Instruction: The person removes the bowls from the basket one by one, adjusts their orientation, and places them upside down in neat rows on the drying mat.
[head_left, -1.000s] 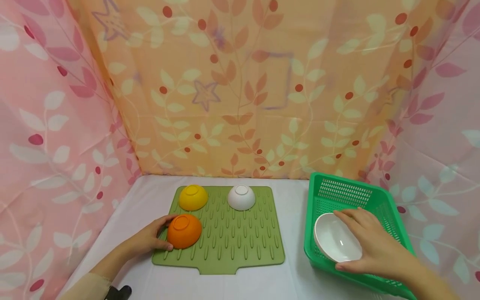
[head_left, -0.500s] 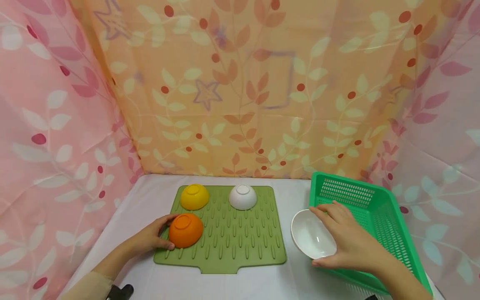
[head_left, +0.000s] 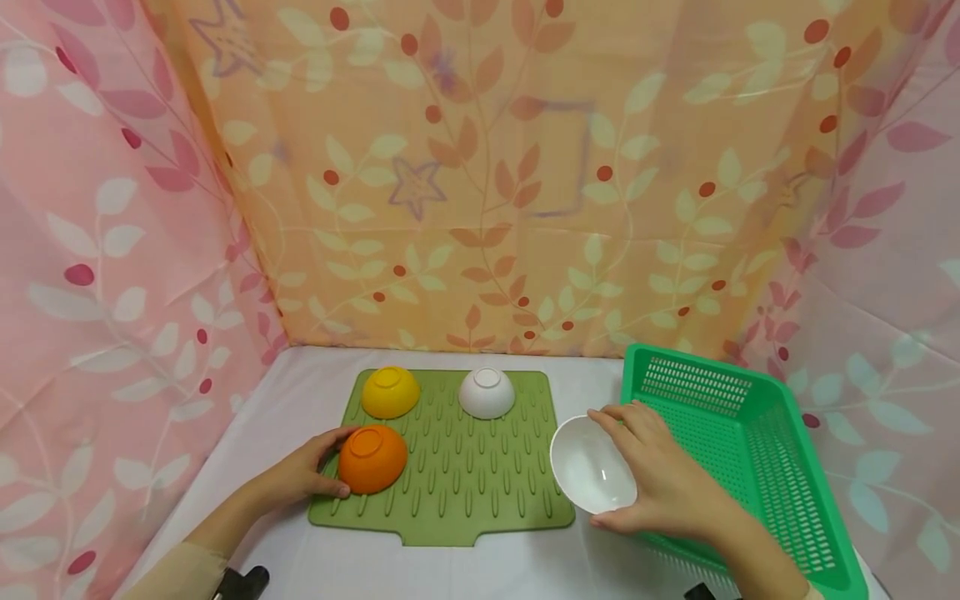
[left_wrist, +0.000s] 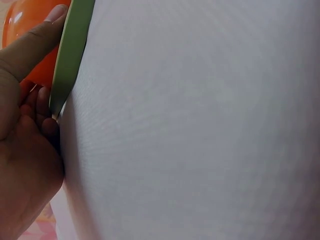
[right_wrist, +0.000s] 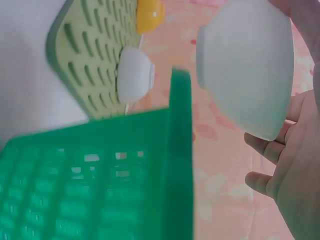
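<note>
My right hand (head_left: 663,475) grips a white bowl (head_left: 592,467) by its rim, thumb at the near side and fingers at the far side. That bowl is held in the air with its hollow facing up, between the green basket and the mat's right edge; its foot shows in the right wrist view. My left hand (head_left: 300,477) holds an orange bowl (head_left: 372,458) at its left side; the bowl sits upside down on the green drying mat (head_left: 480,492). In the left wrist view the thumb (left_wrist: 35,45) lies against the orange bowl (left_wrist: 45,65), beside the mat's edge.
At the back of the mat, a yellow bowl (head_left: 390,393) and another white bowl (head_left: 487,394) stand upside down. A green plastic basket (head_left: 806,450) stands on the right, its rim close under my right hand. Patterned cloth (head_left: 465,167) surrounds the table on three sides.
My right hand has lifted the white bowl out of the basket and carried it left toward the mat. The left hand and orange bowl have stayed in place.
</note>
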